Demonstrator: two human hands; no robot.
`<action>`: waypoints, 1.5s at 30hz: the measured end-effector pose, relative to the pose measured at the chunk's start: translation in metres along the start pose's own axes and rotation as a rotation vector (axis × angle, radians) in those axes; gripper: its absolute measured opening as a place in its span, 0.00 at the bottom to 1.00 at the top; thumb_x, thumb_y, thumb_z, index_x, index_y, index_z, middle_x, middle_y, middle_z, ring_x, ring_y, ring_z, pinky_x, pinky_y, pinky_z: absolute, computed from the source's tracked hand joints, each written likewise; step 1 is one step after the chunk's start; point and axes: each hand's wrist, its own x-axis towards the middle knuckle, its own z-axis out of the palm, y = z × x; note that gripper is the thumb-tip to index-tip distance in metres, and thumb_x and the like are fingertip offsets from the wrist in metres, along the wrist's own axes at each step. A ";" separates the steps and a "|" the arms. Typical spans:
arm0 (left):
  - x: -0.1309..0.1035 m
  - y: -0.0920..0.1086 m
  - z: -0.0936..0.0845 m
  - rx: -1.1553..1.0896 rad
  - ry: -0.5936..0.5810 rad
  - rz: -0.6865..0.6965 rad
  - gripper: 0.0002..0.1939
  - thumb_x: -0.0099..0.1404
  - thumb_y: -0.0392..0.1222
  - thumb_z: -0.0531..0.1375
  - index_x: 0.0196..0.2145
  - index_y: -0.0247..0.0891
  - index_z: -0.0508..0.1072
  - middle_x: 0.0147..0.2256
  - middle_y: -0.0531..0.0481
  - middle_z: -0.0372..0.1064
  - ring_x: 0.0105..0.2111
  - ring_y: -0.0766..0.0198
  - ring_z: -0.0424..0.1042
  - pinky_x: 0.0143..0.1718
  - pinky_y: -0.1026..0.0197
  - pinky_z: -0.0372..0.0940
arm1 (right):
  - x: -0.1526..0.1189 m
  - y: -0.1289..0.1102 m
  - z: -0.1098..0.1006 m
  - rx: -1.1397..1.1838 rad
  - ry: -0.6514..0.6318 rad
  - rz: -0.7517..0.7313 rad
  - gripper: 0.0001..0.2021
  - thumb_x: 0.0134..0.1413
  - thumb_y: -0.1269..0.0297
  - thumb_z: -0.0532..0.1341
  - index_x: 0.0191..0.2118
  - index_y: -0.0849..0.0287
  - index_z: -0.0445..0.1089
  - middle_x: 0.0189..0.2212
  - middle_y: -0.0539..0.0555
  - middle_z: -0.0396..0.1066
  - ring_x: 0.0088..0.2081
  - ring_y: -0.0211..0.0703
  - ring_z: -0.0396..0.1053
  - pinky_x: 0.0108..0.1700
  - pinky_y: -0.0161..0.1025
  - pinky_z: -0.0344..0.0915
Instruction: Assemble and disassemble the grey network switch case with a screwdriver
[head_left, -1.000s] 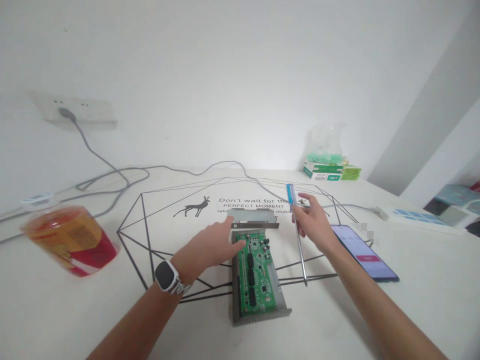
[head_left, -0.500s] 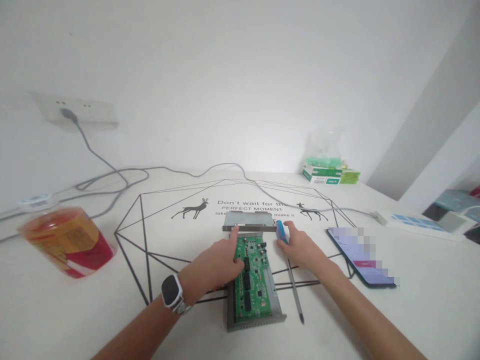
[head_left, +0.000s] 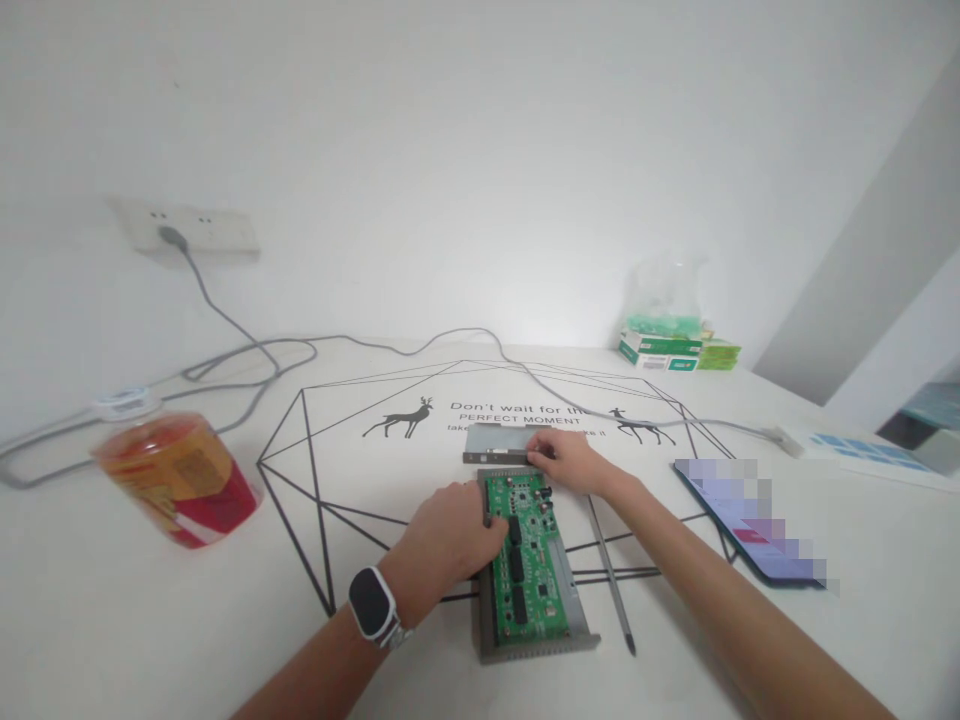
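A green circuit board (head_left: 536, 585) sits in an open grey metal case (head_left: 540, 655) in front of me. My left hand (head_left: 454, 530) is closed around the case's upper left side, thumb over the board's edge and fingers curled. Just beyond the case lies a grey metal cover (head_left: 499, 440) with a folded front edge. The fingers of my right hand (head_left: 566, 460) are pinched at the right end of that edge. Beside the case is a screwdriver (head_left: 613, 575), its dark tip toward me; its handle is hidden behind my right hand and forearm.
A phone (head_left: 750, 525) lies right of my forearm. To the left stands a red and yellow plastic tub (head_left: 180, 480). A grey cable (head_left: 360, 342) runs along the back to a white power strip (head_left: 855, 450). Small green and white boxes (head_left: 660, 350) sit by the wall.
My right hand has left the screwdriver's blue handle and moved left onto the metal cover's edge. My left index finger has come back from the cover and curled at the case. The view has shifted slightly.
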 end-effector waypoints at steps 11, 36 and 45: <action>0.013 0.000 0.010 -0.121 0.145 -0.011 0.08 0.67 0.41 0.53 0.39 0.35 0.68 0.32 0.38 0.75 0.33 0.50 0.76 0.32 0.56 0.63 | -0.032 0.005 -0.030 0.275 0.529 0.058 0.14 0.54 0.53 0.64 0.40 0.57 0.71 0.33 0.54 0.74 0.34 0.48 0.69 0.37 0.42 0.62; 0.025 0.001 0.025 -1.201 0.433 0.126 0.26 0.73 0.55 0.52 0.63 0.43 0.52 0.45 0.44 0.76 0.35 0.62 0.76 0.32 0.62 0.70 | -0.077 -0.026 0.018 0.802 0.378 0.284 0.30 0.60 0.31 0.52 0.36 0.56 0.73 0.37 0.59 0.78 0.44 0.57 0.74 0.50 0.50 0.69; 0.028 0.002 0.032 -1.256 0.479 0.161 0.29 0.72 0.59 0.55 0.62 0.43 0.54 0.49 0.41 0.76 0.41 0.58 0.78 0.42 0.55 0.73 | -0.076 -0.035 0.017 0.769 0.352 0.293 0.29 0.58 0.31 0.51 0.33 0.55 0.69 0.34 0.58 0.77 0.46 0.58 0.72 0.49 0.49 0.68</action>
